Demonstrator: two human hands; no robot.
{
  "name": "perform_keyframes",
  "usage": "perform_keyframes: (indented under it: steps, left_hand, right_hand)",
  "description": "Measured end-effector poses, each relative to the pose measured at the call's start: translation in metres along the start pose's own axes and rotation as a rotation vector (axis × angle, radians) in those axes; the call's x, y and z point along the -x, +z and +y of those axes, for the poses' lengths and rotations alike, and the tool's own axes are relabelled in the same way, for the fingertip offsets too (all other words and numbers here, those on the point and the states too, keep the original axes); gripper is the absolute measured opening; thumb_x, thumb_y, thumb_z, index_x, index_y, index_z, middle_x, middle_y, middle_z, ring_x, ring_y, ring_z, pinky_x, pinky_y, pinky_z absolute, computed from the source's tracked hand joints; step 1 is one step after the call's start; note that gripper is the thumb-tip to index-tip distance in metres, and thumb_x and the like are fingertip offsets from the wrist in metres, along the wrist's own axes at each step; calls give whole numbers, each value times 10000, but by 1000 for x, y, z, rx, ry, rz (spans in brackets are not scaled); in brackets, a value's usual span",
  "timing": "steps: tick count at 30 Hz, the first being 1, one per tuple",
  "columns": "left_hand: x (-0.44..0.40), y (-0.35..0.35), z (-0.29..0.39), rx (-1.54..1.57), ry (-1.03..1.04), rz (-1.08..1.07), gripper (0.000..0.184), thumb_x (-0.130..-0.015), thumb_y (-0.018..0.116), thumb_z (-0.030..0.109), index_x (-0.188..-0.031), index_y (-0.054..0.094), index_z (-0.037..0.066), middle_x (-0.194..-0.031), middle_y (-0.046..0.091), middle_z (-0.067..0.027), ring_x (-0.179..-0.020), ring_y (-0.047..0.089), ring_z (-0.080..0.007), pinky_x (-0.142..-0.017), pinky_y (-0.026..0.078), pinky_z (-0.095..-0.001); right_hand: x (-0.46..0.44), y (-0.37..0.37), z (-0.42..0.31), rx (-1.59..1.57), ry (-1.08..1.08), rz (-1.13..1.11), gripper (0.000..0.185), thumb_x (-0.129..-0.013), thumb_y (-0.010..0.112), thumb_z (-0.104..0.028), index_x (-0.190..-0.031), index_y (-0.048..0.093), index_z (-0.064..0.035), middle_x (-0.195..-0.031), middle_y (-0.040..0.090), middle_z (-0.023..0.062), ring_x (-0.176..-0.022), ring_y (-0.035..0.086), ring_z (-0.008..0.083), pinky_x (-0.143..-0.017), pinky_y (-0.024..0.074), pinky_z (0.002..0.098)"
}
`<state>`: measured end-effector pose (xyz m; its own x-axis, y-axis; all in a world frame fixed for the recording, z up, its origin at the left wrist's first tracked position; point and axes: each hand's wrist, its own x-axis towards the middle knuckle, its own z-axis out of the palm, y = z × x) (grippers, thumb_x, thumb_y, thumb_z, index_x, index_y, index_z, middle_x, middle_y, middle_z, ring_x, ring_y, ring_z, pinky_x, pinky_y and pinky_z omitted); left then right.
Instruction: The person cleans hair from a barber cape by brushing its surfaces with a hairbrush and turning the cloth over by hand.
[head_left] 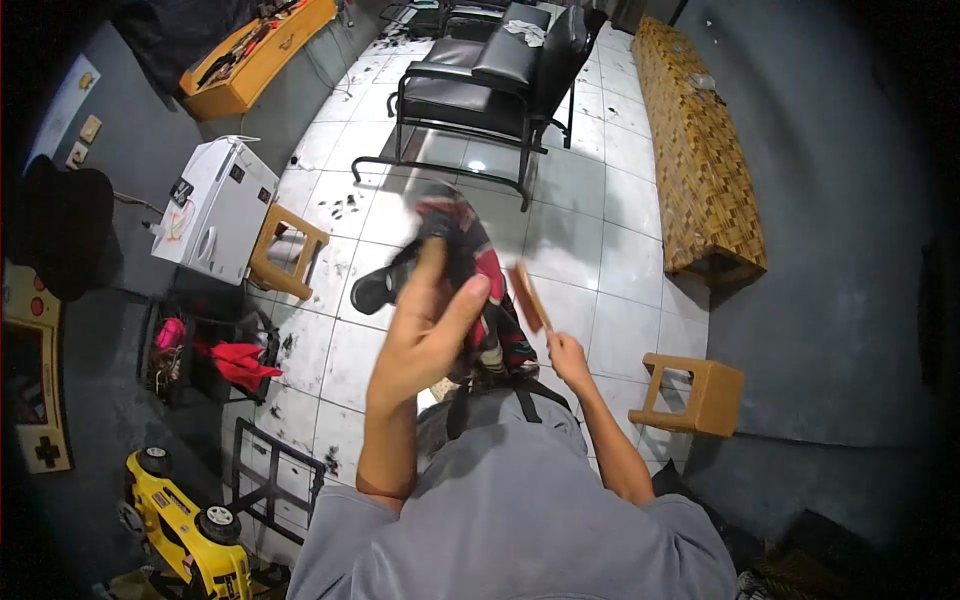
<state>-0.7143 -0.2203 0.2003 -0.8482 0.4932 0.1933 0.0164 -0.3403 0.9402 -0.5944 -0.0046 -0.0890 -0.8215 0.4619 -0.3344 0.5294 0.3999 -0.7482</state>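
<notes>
My right hand [568, 362] is closed around the handle of a wooden brush [529, 297] with reddish-brown bristles, held upright in front of me on the right. My left hand [425, 345] is raised in front of my body, slightly smeared, with thumb and one finger apart; the other fingers are hidden. Just beyond that finger's tip is a blurred dark shape, and a black thing with a rounded end [374, 291] juts out left of the hand. Whether the hand grips either is unclear. Red, black and white patterned cloth [487, 265] shows behind and beside the left hand.
A black padded chair [470, 90] stands ahead on the tiled floor. Left are a small white fridge [218, 205], a wooden stool [288, 250], a black crate [175, 370] and a yellow toy car [185, 525]. Right are a brown stool [700, 395] and a long woven-patterned bench [700, 150].
</notes>
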Motion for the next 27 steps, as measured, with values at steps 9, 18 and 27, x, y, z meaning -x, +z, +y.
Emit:
perform_keyframes:
  steps: [9,18,27]
  left_hand:
    - [-2,-7,-10,67,-124,-84,230,-890,493,83,-1074,427,-39,-846,434,24,-745,390,-31,-630,357,-165]
    - [15,-54,9,312,-63,-176,401,-878,489,47,-1230,345,-82,-980,486,-22,-845,435,-46,-729,378,-180]
    - [8,-49,-25,-81,-80,-330,410,-829,580,98,-1154,421,-96,-1027,518,-113,-953,479,-136,-837,391,-251]
  right_hand:
    - [22,52,-126,-321,-656,-112,344,-926,337,-239,-1183,409,-21,-739,595,120,-630,573,324,-577,447,397]
    - [9,71,39,619,-98,-197,526,-895,349,-440,-740,590,1,-694,592,200,-590,547,362,-565,428,443]
    - [95,28,-208,-1161,-178,19,512,-857,325,-610,-776,418,-113,-567,381,-27,-452,371,61,-396,280,208]
